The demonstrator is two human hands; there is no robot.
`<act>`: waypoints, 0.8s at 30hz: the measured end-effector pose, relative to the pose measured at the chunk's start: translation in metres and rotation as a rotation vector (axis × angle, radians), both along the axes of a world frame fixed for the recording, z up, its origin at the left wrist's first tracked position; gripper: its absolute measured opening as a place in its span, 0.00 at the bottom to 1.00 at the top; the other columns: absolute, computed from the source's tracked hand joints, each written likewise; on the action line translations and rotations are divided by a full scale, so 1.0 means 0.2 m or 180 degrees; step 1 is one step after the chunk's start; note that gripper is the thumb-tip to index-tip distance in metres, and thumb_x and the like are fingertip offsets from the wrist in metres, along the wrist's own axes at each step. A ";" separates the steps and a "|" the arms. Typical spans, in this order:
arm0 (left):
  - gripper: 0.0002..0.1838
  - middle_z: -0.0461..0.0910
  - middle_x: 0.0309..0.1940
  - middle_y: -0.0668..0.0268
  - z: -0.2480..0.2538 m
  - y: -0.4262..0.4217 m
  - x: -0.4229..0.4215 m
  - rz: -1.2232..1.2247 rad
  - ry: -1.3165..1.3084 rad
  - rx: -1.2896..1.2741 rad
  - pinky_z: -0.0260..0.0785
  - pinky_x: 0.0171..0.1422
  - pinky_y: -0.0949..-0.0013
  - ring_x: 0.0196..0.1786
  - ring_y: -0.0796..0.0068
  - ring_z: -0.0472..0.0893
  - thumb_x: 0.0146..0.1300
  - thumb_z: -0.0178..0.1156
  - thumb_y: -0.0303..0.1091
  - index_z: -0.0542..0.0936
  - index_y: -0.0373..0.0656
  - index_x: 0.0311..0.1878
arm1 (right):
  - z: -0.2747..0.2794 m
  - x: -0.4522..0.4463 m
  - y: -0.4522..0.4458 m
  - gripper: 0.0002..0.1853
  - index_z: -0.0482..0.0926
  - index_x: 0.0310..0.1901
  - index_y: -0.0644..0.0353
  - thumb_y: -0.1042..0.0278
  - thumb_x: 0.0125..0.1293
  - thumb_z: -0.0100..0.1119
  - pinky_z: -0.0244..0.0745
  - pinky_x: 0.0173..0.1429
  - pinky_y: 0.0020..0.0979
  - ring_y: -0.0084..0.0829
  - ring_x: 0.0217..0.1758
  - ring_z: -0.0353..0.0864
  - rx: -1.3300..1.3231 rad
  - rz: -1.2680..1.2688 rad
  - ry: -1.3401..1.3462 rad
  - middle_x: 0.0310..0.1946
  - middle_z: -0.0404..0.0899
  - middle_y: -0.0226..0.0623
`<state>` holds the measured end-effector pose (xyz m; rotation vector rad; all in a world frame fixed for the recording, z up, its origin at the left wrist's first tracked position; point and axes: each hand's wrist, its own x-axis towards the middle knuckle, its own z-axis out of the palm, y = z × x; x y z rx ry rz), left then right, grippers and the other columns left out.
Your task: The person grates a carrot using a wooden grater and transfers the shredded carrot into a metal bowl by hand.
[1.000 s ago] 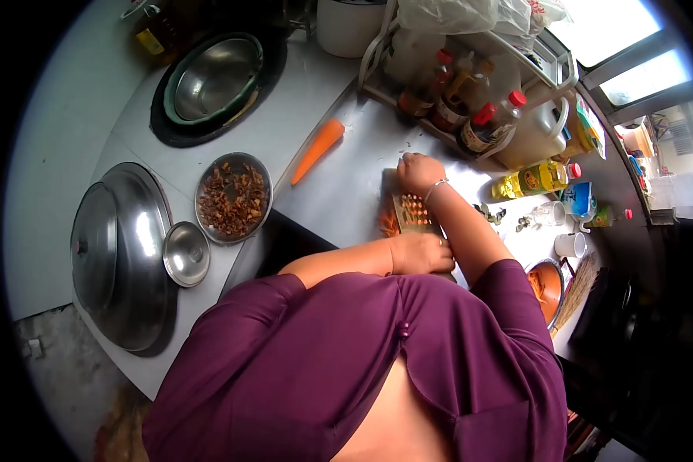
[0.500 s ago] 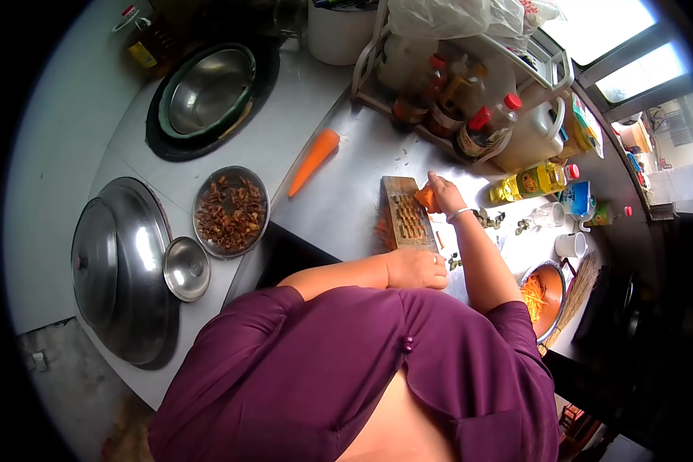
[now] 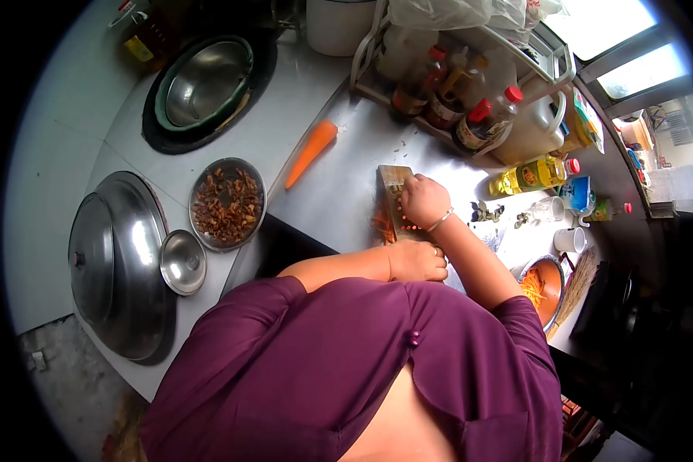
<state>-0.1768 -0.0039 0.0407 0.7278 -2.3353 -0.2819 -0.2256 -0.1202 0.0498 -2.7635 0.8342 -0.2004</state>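
Note:
My left hand (image 3: 417,261) grips the near end of a flat metal grater (image 3: 393,178) that lies slanted on the steel counter. Over the middle of the grater my right hand (image 3: 425,202) is closed, with a bracelet at its wrist; the carrot piece seen in it earlier is now hidden under the fingers. Orange shreds (image 3: 383,225) lie along the grater's left edge. A whole peeled carrot (image 3: 313,152) rests farther left. To the right of my right forearm, a bowl (image 3: 550,289) holds carrot shreds (image 3: 531,286).
At left are a large lidded pan (image 3: 135,269), a small metal bowl (image 3: 183,262) and a plate of brown dried pieces (image 3: 227,204). A rack (image 3: 439,135) with sauce bottles stands at the back. An oil bottle (image 3: 527,177), a white mug (image 3: 569,239) and a whisk broom (image 3: 576,296) are right.
My right hand first drew back off the grater, showing an orange carrot piece, and has since moved left onto its middle. My left hand has stayed at the near end.

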 end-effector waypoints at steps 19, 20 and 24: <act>0.13 0.80 0.45 0.62 0.13 0.05 0.11 0.0266 -0.0028 0.0685 0.73 0.56 0.60 0.53 0.60 0.78 0.57 0.56 0.39 0.81 0.46 0.43 | -0.11 0.27 -0.17 0.17 0.81 0.37 0.63 0.61 0.66 0.44 0.77 0.51 0.46 0.51 0.43 0.82 0.0198 -0.0322 0.0503 0.39 0.83 0.50; 0.13 0.80 0.44 0.62 0.14 0.06 0.11 0.0253 0.0070 0.0556 0.73 0.55 0.60 0.51 0.60 0.79 0.57 0.56 0.39 0.81 0.46 0.43 | -0.12 0.27 -0.17 0.17 0.81 0.37 0.63 0.61 0.66 0.45 0.77 0.50 0.46 0.51 0.43 0.82 0.0199 -0.0294 0.0446 0.38 0.83 0.50; 0.12 0.81 0.40 0.64 0.03 0.07 0.05 0.0063 -0.0074 0.0554 0.74 0.52 0.61 0.47 0.62 0.80 0.56 0.57 0.39 0.80 0.46 0.41 | 0.01 0.17 -0.02 0.16 0.81 0.37 0.63 0.60 0.66 0.46 0.77 0.50 0.47 0.51 0.42 0.82 0.0226 -0.0140 0.0670 0.37 0.83 0.50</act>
